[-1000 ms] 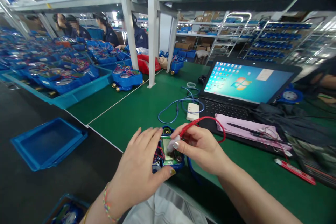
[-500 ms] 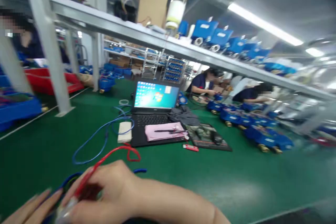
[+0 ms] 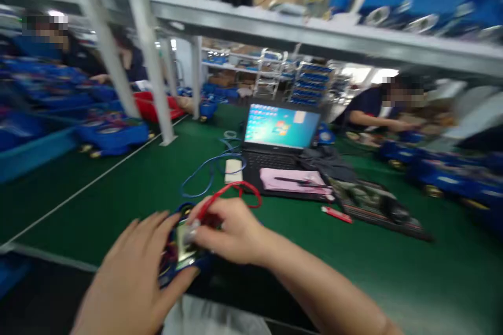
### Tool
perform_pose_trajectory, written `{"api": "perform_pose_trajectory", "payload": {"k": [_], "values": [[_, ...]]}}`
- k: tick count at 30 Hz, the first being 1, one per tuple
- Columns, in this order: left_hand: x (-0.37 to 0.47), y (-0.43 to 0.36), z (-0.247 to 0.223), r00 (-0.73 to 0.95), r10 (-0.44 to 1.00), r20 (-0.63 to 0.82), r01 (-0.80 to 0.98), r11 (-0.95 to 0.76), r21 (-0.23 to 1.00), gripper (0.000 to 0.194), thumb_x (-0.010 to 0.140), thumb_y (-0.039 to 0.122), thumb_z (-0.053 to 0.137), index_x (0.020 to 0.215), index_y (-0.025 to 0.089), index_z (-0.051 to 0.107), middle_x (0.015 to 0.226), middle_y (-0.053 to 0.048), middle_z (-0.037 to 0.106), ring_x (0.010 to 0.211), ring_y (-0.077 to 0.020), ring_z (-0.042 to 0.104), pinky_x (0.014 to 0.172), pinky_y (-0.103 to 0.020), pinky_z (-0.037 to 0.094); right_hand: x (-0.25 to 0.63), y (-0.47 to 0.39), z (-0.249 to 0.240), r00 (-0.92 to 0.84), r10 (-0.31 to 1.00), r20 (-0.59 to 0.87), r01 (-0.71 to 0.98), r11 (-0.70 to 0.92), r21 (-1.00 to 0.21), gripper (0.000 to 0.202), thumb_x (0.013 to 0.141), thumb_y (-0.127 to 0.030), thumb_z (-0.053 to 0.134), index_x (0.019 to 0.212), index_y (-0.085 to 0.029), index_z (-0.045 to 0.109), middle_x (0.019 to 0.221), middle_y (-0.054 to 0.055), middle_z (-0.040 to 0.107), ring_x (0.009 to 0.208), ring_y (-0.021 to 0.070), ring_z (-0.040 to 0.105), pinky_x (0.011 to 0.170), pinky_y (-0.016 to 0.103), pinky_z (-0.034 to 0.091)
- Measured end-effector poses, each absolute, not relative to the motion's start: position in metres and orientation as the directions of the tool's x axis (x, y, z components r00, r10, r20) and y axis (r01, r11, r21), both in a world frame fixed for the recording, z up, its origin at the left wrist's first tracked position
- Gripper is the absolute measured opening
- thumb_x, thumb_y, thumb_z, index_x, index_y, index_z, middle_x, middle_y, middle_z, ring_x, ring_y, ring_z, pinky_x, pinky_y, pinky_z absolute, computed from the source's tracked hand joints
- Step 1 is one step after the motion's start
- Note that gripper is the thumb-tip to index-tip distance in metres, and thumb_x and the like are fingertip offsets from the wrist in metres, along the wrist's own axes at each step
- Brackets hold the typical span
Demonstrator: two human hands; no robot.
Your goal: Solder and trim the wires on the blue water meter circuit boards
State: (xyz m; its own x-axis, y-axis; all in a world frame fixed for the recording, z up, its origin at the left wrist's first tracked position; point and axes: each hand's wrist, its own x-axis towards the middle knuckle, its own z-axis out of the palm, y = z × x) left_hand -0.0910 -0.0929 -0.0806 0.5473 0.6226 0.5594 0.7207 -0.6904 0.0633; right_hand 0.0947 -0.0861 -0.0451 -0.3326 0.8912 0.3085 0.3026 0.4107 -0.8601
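Observation:
My left hand (image 3: pixel 137 267) is wrapped round the near left side of a blue housing, its thumb along the lower edge. Inside the housing a pale green, board-like panel (image 3: pixel 183 243) and some coloured wires show; the rest is hidden under my hands. My right hand (image 3: pixel 231 230) pinches the end of a red cable (image 3: pixel 247 185), where a pale, clear-looking end piece (image 3: pixel 190 233) rests on or just above the panel; blur hides which. From there the cable loops up and over towards the laptop (image 3: pixel 281 125).
Behind my hands lie a white box (image 3: pixel 233 171), a blue cable (image 3: pixel 196 177), a pink cloth (image 3: pixel 291 180) with a pen and a red-and-white stick (image 3: pixel 337 214). Blue units (image 3: pixel 113 133) stand left and right. A shelf (image 3: pixel 243 23) crosses overhead; co-workers sit beyond.
The view has swung left and down, so the laptop and shelf sit further right. Both hands and the blue housing now show more fully; my right hand still holds the red cable.

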Motion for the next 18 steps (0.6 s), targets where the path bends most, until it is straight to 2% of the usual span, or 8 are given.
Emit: {"api": "perform_pose_trajectory", "payload": {"k": [2, 5, 8, 14, 18], "values": [[-0.097, -0.111, -0.071, 0.52, 0.718, 0.462, 0.782, -0.618, 0.081, 0.06, 0.082, 0.05, 0.055, 0.127, 0.012, 0.042, 0.126, -0.016, 0.05, 0.115, -0.034, 0.047, 0.101, -0.057, 0.036, 0.099, -0.088, -0.048, -0.352, 0.881, 0.317, 0.215, 0.406, -0.888, 0.008, 0.079, -0.016, 0.059, 0.086, -0.015, 0.063, 0.071, 0.0, 0.065, 0.06, 0.0107, 0.061, 0.057, 0.018, 0.049], [-0.088, -0.119, -0.065, 0.469, 0.792, 0.392, 0.816, -0.558, 0.152, 0.07, 0.075, 0.05, 0.065, 0.127, 0.011, 0.041, 0.128, -0.017, 0.047, 0.119, -0.0335, 0.044, 0.105, -0.058, 0.033, 0.104, -0.089, -0.047, -0.393, 0.872, 0.291, 0.209, 0.393, -0.895, 0.009, 0.08, -0.018, 0.057, 0.087, -0.014, 0.062, 0.074, 0.003, 0.066, 0.059, 0.0117, 0.062, 0.053, 0.02, 0.05], [-0.082, -0.123, -0.063, 0.432, 0.812, 0.392, 0.817, -0.537, 0.212, 0.075, 0.069, 0.049, 0.073, 0.126, 0.011, 0.042, 0.127, -0.017, 0.048, 0.12, -0.0333, 0.044, 0.106, -0.058, 0.033, 0.106, -0.094, -0.044, -0.411, 0.868, 0.279, 0.232, 0.396, -0.889, 0.009, 0.081, -0.021, 0.058, 0.084, -0.014, 0.063, 0.078, 0.004, 0.067, 0.06, 0.0122, 0.063, 0.053, 0.02, 0.052], [-0.084, -0.127, -0.062, 0.436, 0.808, 0.395, 0.8, -0.549, 0.24, 0.077, 0.066, 0.046, 0.076, 0.125, 0.011, 0.043, 0.127, -0.018, 0.048, 0.12, -0.0335, 0.044, 0.105, -0.059, 0.033, 0.105, -0.097, -0.044, -0.42, 0.862, 0.282, 0.302, 0.426, -0.853, 0.01, 0.08, -0.019, 0.058, 0.083, -0.015, 0.067, 0.085, 0.005, 0.07, 0.064, 0.0131, 0.066, 0.056, 0.02, 0.054], [-0.084, -0.126, -0.062, 0.436, 0.804, 0.404, 0.794, -0.555, 0.249, 0.079, 0.063, 0.046, 0.078, 0.125, 0.011, 0.043, 0.124, -0.017, 0.05, 0.118, -0.0332, 0.045, 0.105, -0.059, 0.034, 0.105, -0.096, -0.042, -0.407, 0.872, 0.271, 0.312, 0.412, -0.856, 0.009, 0.079, -0.019, 0.057, 0.082, -0.016, 0.066, 0.076, 0.003, 0.07, 0.059, 0.0129, 0.065, 0.052, 0.02, 0.054]]}}
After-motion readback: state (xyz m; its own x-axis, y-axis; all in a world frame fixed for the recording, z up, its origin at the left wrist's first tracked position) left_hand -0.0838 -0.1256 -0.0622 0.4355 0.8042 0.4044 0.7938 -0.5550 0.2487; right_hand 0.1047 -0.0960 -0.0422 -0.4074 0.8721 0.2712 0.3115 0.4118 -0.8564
